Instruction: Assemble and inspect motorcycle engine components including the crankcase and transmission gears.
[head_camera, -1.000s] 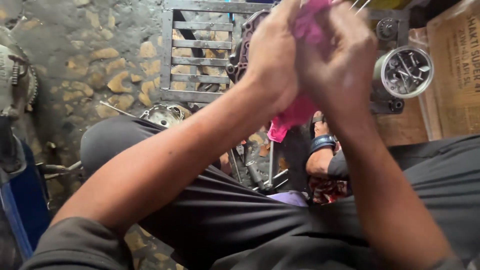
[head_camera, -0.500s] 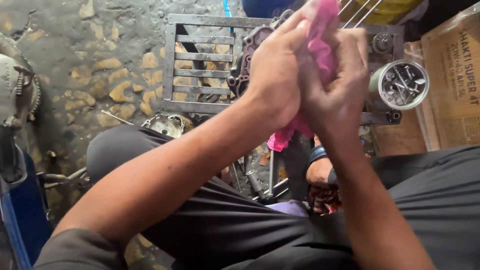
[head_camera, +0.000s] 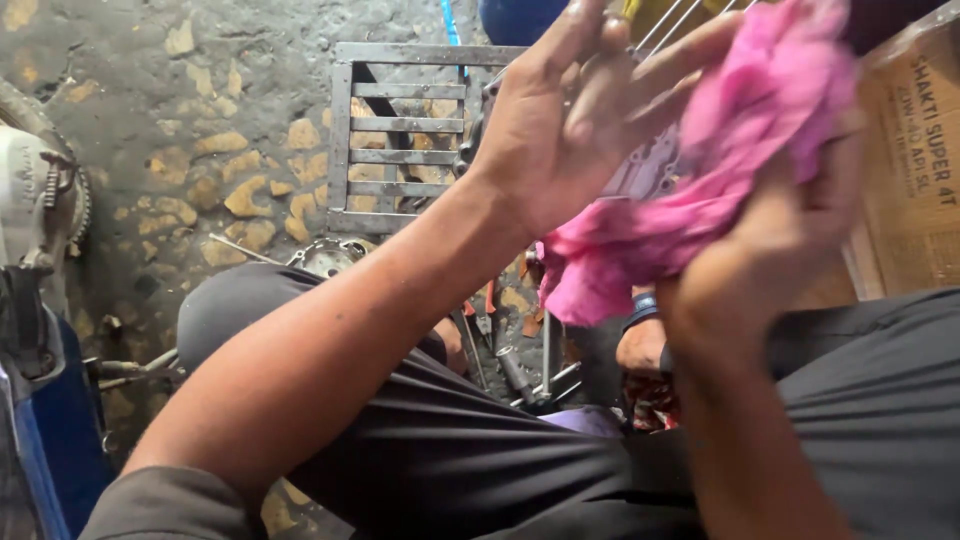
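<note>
Pink rag (head_camera: 700, 190) gripped by right hand (head_camera: 790, 240), fingers closed; left hand (head_camera: 570, 120) open, fingers spread, pressed against rag above metal grate (head_camera: 400, 130).

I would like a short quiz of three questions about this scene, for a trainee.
1. True or false: the right hand grips the pink cloth.
2. What lies on the ground beyond the left hand? A) metal grate B) glass bottle C) rubber tyre
3. Fill in: the left hand's fingers are ____, not closed in a fist.

Key:
1. True.
2. A, the metal grate.
3. Spread (open), against the cloth.
</note>
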